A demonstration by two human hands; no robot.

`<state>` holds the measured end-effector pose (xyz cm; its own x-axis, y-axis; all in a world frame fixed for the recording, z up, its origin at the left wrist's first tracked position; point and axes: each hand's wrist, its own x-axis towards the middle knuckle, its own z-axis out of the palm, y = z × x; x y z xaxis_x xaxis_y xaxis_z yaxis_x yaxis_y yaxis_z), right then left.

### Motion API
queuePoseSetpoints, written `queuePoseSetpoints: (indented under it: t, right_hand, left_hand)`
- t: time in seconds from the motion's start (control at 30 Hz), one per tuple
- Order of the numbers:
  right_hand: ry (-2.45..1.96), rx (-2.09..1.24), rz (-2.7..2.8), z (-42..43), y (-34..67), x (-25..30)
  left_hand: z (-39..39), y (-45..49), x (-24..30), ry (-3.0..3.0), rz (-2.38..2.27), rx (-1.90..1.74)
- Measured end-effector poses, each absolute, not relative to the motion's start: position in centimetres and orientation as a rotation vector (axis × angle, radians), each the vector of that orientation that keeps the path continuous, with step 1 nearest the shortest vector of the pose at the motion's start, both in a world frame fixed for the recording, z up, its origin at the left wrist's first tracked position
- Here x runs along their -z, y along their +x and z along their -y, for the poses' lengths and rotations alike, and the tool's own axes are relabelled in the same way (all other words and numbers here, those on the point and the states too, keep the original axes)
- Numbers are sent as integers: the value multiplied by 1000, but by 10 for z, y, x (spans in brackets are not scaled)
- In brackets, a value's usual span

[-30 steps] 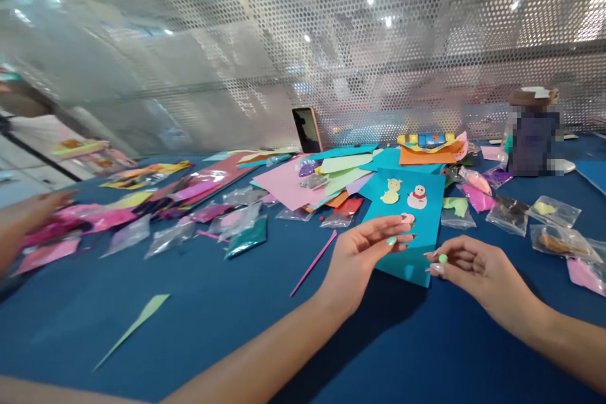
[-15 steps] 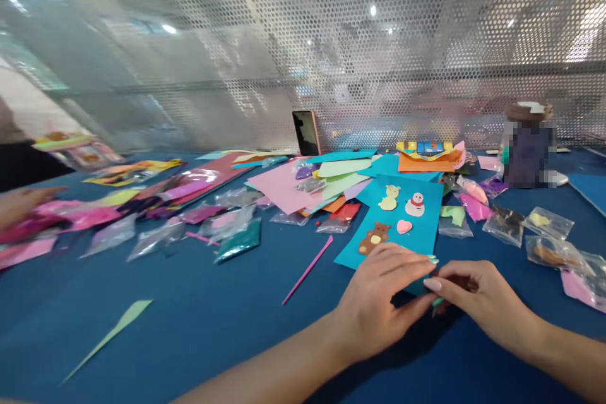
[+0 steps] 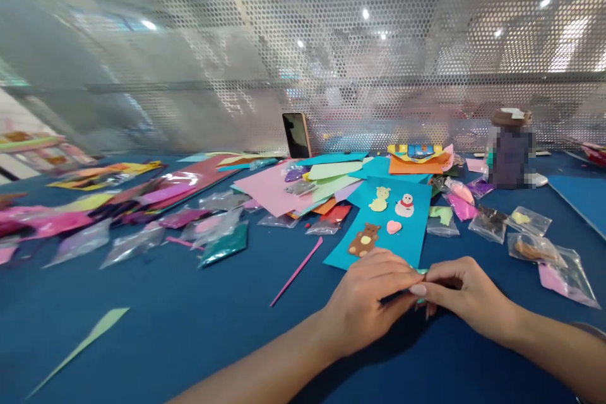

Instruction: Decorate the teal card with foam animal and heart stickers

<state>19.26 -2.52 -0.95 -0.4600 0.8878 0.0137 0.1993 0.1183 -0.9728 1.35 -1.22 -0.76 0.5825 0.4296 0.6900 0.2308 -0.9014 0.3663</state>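
My left hand [image 3: 374, 297] and my right hand [image 3: 466, 297] meet at their fingertips, just in front of a blue paper sheet [image 3: 411, 237]. Both pinch together, and whatever is between the fingers is too small or hidden to name. On the sheet lie a brown bear figure [image 3: 364, 239], a pale yellow animal figure [image 3: 379, 199], a snowman with a red scarf [image 3: 404, 205] and a pink heart [image 3: 394, 226]. My left hand covers the sheet's near edge. A pink modelling stick [image 3: 297, 271] rests on the table left of my hands.
Clear bags of coloured clay [image 3: 222, 245] spread along the left; more small bags [image 3: 534, 247] lie at right. Stacked coloured papers [image 3: 274, 186], a propped phone [image 3: 296, 136] and a tumbler [image 3: 511, 151] stand before a perforated metal screen [image 3: 355, 63]. A green paper strip [image 3: 85, 344] lies front left.
The view has shifted slightly, so the scene sits further left. My hands stay pinched together, fingers a little closer. The other person's hand at the far left has mostly left the view.
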Motion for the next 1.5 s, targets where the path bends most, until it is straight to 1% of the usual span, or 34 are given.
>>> queuePoseSetpoints:
  t: [0.37, 0.53, 0.6, 0.73, 0.87, 1.1, 1.33, 1.5]
  right_hand:
    - [-1088, -1315, 1863, 28, 192, 10]
    - [-1078, -1256, 1918, 32, 191, 8]
    - [-1070, -1295, 1897, 34, 190, 8]
    - [-1024, -1513, 1799, 34, 189, 8]
    - [-1034, -1632, 1708, 32, 188, 11]
    - [-983, -1676, 1763, 29, 193, 9]
    - [-954, -1662, 1817, 28, 195, 7]
    - [-1011, -1639, 1782, 29, 193, 11]
  left_hand:
    - [15, 10, 4, 2600, -636, -1134]
    - [18, 8, 3, 2628, -744, -1167]
    - [18, 9, 5, 2625, -761, -1154]
    - [21, 10, 5, 2684, -744, -995]
    - [26, 10, -1, 2668, -628, -897]
    - [28, 11, -4, 2567, -600, -816]
    - [27, 11, 1, 2606, -589, -878]
    - [23, 10, 5, 2582, -648, -891]
